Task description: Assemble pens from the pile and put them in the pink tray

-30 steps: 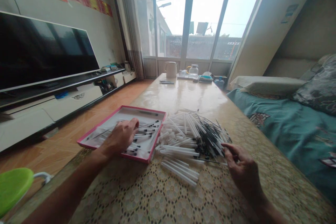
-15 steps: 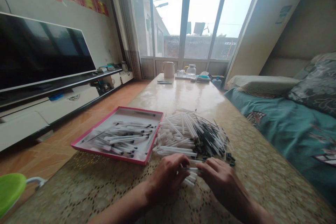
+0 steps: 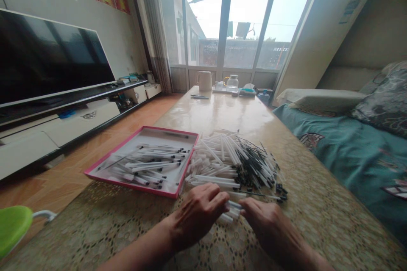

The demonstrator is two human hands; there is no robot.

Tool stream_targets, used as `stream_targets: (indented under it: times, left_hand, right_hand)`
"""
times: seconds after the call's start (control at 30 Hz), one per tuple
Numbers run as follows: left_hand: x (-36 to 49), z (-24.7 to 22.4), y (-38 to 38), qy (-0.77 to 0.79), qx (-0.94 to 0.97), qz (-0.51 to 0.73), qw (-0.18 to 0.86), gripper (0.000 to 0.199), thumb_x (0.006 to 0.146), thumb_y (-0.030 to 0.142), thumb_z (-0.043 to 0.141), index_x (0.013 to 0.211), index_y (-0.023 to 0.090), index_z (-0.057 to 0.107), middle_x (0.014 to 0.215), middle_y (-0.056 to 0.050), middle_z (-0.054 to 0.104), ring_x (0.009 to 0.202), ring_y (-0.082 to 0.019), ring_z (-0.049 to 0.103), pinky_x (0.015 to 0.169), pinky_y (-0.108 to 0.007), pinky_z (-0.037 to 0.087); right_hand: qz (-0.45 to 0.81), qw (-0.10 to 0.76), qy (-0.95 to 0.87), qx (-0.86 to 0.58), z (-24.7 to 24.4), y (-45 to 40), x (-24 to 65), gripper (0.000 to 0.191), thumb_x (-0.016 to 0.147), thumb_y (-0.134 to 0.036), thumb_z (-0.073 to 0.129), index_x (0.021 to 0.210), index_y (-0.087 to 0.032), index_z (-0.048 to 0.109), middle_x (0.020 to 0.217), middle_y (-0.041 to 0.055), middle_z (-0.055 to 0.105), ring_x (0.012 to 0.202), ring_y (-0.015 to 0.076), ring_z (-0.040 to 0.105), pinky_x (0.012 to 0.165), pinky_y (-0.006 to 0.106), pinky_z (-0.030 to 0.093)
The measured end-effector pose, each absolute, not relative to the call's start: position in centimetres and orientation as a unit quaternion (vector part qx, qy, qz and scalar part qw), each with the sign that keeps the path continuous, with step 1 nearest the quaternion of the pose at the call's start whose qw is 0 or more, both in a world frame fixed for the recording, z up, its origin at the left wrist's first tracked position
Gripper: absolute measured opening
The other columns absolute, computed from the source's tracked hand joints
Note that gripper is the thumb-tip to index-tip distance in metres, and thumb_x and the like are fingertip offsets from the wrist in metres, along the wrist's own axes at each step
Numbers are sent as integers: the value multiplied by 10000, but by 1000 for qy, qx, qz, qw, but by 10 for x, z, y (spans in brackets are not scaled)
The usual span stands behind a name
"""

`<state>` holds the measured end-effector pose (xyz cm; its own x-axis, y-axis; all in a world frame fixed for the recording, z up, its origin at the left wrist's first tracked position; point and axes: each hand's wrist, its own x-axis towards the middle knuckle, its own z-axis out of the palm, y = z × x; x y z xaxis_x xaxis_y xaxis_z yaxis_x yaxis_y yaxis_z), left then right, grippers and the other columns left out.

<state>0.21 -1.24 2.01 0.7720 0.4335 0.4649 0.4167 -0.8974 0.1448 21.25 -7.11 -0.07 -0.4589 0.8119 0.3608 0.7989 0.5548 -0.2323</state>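
My left hand (image 3: 197,218) and my right hand (image 3: 267,228) meet at the near edge of a heap of white plastic pen tubes and black-tipped refills (image 3: 229,161). Between their fingers is a small bunch of white plastic tubes (image 3: 233,211), partly hidden by them. A single long refill (image 3: 254,194) lies just beyond my right hand, with small black pieces (image 3: 281,190) at its end. To the left, a pink-rimmed tray (image 3: 168,129) holds several pens lying roughly side by side.
The glossy table (image 3: 229,110) has a lace-patterned cloth (image 3: 101,220) along its near part. A white jug (image 3: 204,81) and a glass jar (image 3: 232,82) stand at its far end. A television (image 3: 51,57) is on the left, a teal-covered bed (image 3: 349,156) on the right.
My left hand has left the tray and come to the near edge of the heap. My right hand has moved left to join it, and both now close around the small bunch of tubes.
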Motion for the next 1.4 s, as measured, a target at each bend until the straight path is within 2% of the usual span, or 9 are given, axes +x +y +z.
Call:
stream_targets:
  times: [0.2, 0.33, 0.5, 0.73, 0.87, 0.97, 1.1, 1.23, 1.4]
  left_hand:
    - [4, 23, -13, 192, 960, 197, -45, 201, 933, 285, 409, 775, 184, 481, 713, -16, 583, 611, -151, 531, 553, -271, 386]
    - [2, 23, -15, 223, 959, 177, 9, 243, 938, 270, 359, 746, 183, 479, 635, -1, 580, 520, -138, 504, 477, -269, 302]
    - [4, 34, -20, 264, 924, 175, 213, 356, 952, 273, 295, 635, 184, 432, 548, 38, 462, 492, -103, 439, 501, -240, 291]
    - [-6, 38, -3, 363, 718, 195, 562, 465, 913, 503, 255, 546, 218, 284, 449, 85, 215, 376, -79, 213, 391, -221, 195]
    - [-12, 37, 12, 403, 715, 270, 504, 418, 877, 469, 401, 606, 170, 509, 502, 50, 380, 453, -96, 356, 442, -215, 291]
    - [-10, 33, 15, 418, 736, 327, 421, 302, 861, 370, 482, 884, 118, 646, 616, -4, 529, 576, -139, 488, 536, -247, 390]
    - [-7, 25, 12, 436, 710, 408, 373, 471, 862, 268, 485, 1309, 122, 444, 809, -59, 630, 670, -169, 581, 612, -284, 464]
    - [-4, 24, 1, 400, 722, 428, 368, 364, 800, 208, 581, 1163, 180, 574, 921, -69, 617, 723, -162, 591, 671, -293, 480]
    - [10, 21, -17, 335, 641, 336, 603, 315, 698, 221, 713, 985, 152, 603, 754, -11, 601, 561, -104, 569, 521, -215, 446]
  right_hand:
    - [34, 231, -843, -484, -10, -72, 213, 356, 996, -360, 276, 720, -213, 448, 595, -35, 548, 497, 108, 515, 480, 242, 274]
    - [-22, 209, -859, -467, -14, -70, 215, 360, 997, -385, 285, 722, -214, 444, 559, -43, 541, 439, 103, 478, 450, 263, 214]
    - [-73, 192, -868, -451, -1, -73, 210, 316, 994, -332, 329, 726, -215, 450, 555, -40, 531, 432, 112, 471, 454, 280, 194]
    - [-138, 210, -842, -477, 6, -70, 238, 288, 977, -290, 378, 709, -217, 453, 547, -42, 487, 435, 113, 466, 468, 272, 222]
    - [-98, 290, -775, -553, 5, -60, 250, 289, 982, -319, 348, 754, -203, 481, 610, -14, 539, 503, 116, 526, 509, 232, 320]
    - [-31, 284, -790, -542, 4, -57, 236, 278, 984, -292, 316, 812, -201, 515, 662, 8, 584, 559, 128, 568, 545, 222, 370]
    - [6, 268, -801, -535, 2, -60, 219, 244, 979, -284, 317, 1039, -206, 540, 782, 37, 651, 632, 150, 625, 571, 230, 409]
    - [33, 253, -798, -546, 2, -62, 215, 256, 971, -273, 328, 857, -194, 542, 711, 28, 616, 603, 146, 603, 560, 232, 396]
    - [24, 217, -836, -503, 4, -64, 205, 247, 961, -240, 356, 869, -198, 581, 699, 26, 610, 581, 123, 586, 524, 200, 366]
